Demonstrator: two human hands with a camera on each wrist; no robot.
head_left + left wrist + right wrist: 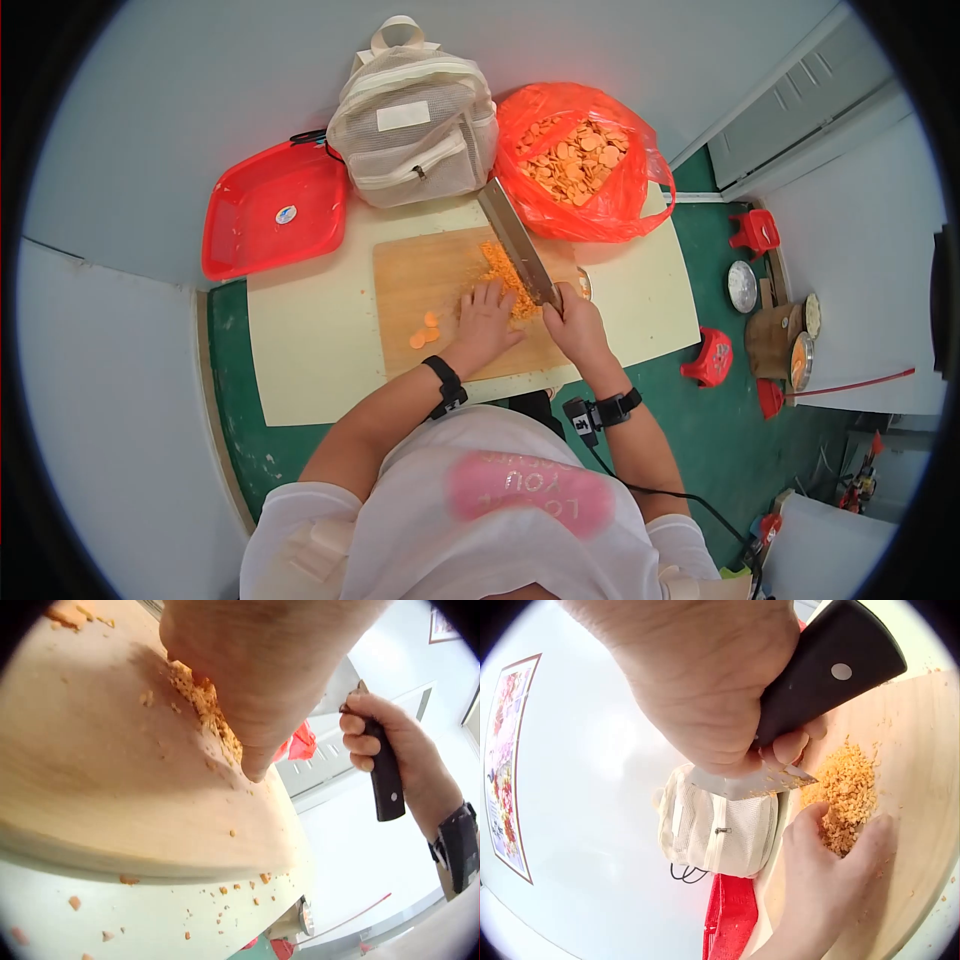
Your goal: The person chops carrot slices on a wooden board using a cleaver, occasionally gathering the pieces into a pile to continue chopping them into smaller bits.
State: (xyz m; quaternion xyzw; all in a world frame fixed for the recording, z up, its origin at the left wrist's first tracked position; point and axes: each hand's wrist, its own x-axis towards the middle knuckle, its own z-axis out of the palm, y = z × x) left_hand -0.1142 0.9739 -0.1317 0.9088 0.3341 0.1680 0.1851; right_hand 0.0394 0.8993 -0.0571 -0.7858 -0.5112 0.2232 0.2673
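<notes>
My right hand (580,325) grips the black handle (385,776) of a cleaver, whose broad blade (518,243) slants over the right part of a wooden cutting board (420,275). Beside the blade lies a heap of finely chopped orange pieces (844,787). My left hand (484,328) rests at the heap's near left side, fingers spread; in the right wrist view its thumb and a finger lie around the heap's edge. Orange bits cling to the blade (761,782). Several round orange slices (425,335) lie on the board left of my left hand.
At the table's back stand a red tray (260,240), a beige backpack (415,130) and a red plastic bag (630,215) filled with orange slices. Small crumbs are scattered on the pale tabletop (161,911). Red stools (712,357) and containers are on the green floor at right.
</notes>
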